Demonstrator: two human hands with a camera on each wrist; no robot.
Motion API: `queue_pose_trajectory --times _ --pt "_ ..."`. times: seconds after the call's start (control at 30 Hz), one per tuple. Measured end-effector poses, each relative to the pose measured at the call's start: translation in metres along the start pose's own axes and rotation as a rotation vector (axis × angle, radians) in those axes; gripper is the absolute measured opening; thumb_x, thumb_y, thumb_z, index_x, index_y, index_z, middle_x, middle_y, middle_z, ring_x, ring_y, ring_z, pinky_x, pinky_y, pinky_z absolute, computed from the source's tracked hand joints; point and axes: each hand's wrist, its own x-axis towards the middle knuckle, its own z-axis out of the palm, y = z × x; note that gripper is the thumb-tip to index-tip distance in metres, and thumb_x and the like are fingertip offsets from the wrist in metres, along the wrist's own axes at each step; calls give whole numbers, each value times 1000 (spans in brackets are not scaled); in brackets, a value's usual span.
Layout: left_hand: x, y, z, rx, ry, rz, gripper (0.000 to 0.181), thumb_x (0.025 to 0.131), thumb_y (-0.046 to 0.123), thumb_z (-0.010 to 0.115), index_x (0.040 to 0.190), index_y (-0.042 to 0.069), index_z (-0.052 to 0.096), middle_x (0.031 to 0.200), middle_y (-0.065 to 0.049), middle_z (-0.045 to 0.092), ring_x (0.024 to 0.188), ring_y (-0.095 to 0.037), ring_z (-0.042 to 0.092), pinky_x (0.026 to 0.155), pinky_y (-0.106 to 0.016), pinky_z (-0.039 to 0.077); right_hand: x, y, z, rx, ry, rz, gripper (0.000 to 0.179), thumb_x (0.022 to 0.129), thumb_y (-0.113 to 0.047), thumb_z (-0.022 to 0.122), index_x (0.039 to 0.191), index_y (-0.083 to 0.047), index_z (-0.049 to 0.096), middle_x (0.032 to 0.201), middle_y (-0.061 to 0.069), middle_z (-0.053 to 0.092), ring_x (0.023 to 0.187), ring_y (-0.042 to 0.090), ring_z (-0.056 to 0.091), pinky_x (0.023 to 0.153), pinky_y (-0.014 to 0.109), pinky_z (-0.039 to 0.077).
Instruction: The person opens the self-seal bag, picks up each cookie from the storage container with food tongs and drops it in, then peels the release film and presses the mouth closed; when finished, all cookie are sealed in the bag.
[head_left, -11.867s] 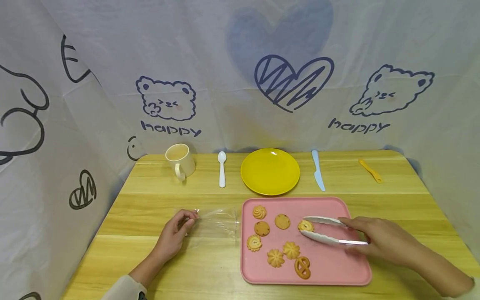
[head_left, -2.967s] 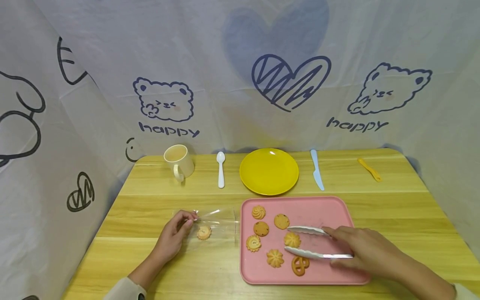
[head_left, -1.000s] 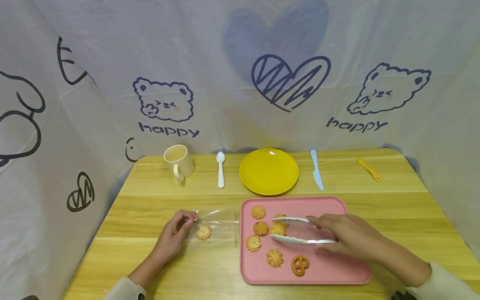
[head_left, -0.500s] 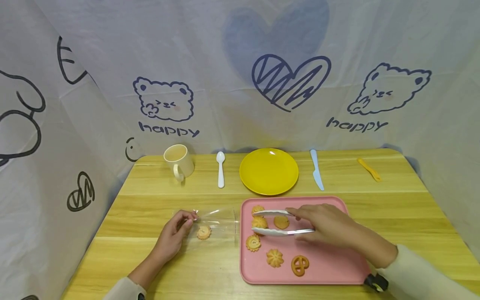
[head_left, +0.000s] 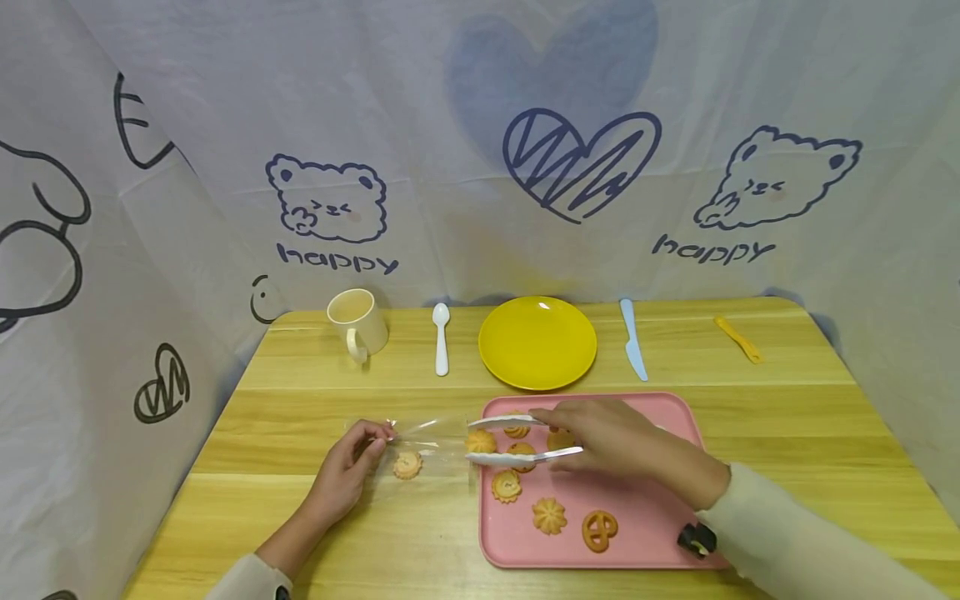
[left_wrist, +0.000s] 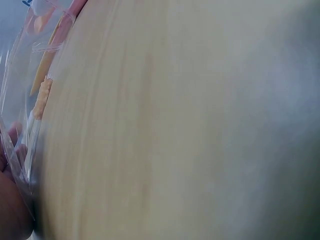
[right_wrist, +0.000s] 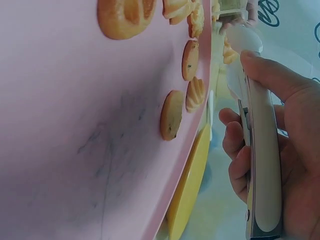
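Note:
My left hand (head_left: 347, 471) pinches a clear plastic bag (head_left: 446, 479) that lies towards the pink tray. Inside the bag sits one round, ridged-edge cookie (head_left: 408, 465), seen edge-on in the left wrist view as a cookie (left_wrist: 43, 98). White tongs (head_left: 498, 459) are gripped in my right hand (head_left: 611, 442). Between the tongs' tips is a flower-shaped cookie (head_left: 481, 442), over the tray's left rim and right at the bag's mouth. In the right wrist view, my thumb lies along the upper arm of the tongs (right_wrist: 265, 165), fingers curled below.
On the pink tray (head_left: 525, 552) lie several cookies, among them a pretzel cookie (head_left: 600, 531) and a flower cookie (head_left: 550, 517). Behind stand a cream mug (head_left: 360, 325), white spoon (head_left: 442, 342), yellow plate (head_left: 537, 343), light-blue knife (head_left: 633, 342) and small yellow utensil (head_left: 738, 340).
The ridged cookie came off the tray into the bag earlier. Since then the tongs have lifted a flower cookie and carried it left to the bag's mouth. My left hand stays put.

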Motion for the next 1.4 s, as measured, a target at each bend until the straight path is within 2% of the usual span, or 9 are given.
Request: queue_pose_trajectory --times 0.23,0.47,0.57,0.7,0.77,0.87,1.07,1.3,1.4 --pt "0 -1 0 -2 -1 5 14 108 5 51 105 -6 58 116 -24 64 132 -19 57 109 -13 41 16 -7 5 -36 0 -36 62 89 -47 80 142 -20 62 91 -10 65 78 7 52 71 30 49" --pt "0 -1 0 -10 0 7 14 108 4 50 105 -7 58 116 -25 63 132 -19 57 109 -13 42 31 -16 8 -44 -10 -94 57 92 -48 76 140 -19 63 112 -9 74 90 9 62 77 34 55" --pt "-1 -1 0 -7 0 0 14 108 5 50 105 -7 58 116 -25 63 132 -19 57 109 -13 42 38 -19 10 -45 -16 -117 54 92 -47 77 136 -19 64 100 -8 72 84 8 60 73 32 53" --pt "-1 0 0 -4 0 -8 14 108 6 51 106 -6 59 117 -24 63 132 -18 56 108 -12 42 46 -23 13 -47 -19 -131 54 91 -54 75 131 -20 64 80 -10 54 71 8 46 62 27 41" --pt "-1 0 0 -1 1 -10 14 108 7 51 106 -5 59 117 -23 63 132 -18 56 108 -12 41 50 -24 15 -43 -23 -133 57 91 -55 75 133 -19 64 77 -11 48 69 7 43 60 25 38" --pt "-1 -1 0 -1 3 -10 14 108 7 51 106 -5 59 117 -22 64 132 -16 56 108 -12 41 55 -26 17 -44 -29 -139 62 91 -53 75 139 -18 63 76 -13 46 69 7 43 61 25 38" --pt "0 -1 0 -7 -3 -3 14 108 6 51 106 -6 59 117 -22 63 132 -16 56 109 -13 41 62 -29 22 -41 -51 -148 67 90 -50 77 145 -15 60 84 -9 58 76 7 50 69 28 46" --pt "0 -1 0 3 2 7 11 107 5 52 106 -3 60 116 -20 64 131 -18 57 108 -13 42 70 -36 25 -30 -64 -130 69 91 -49 77 148 -16 57 112 0 70 94 12 59 83 34 53" --pt "0 -1 0 7 4 5 11 107 5 52 106 -2 61 116 -19 65 130 -18 57 108 -12 42 73 -39 27 -31 -67 -132 69 90 -51 77 147 -17 58 116 0 71 99 13 62 86 36 54"
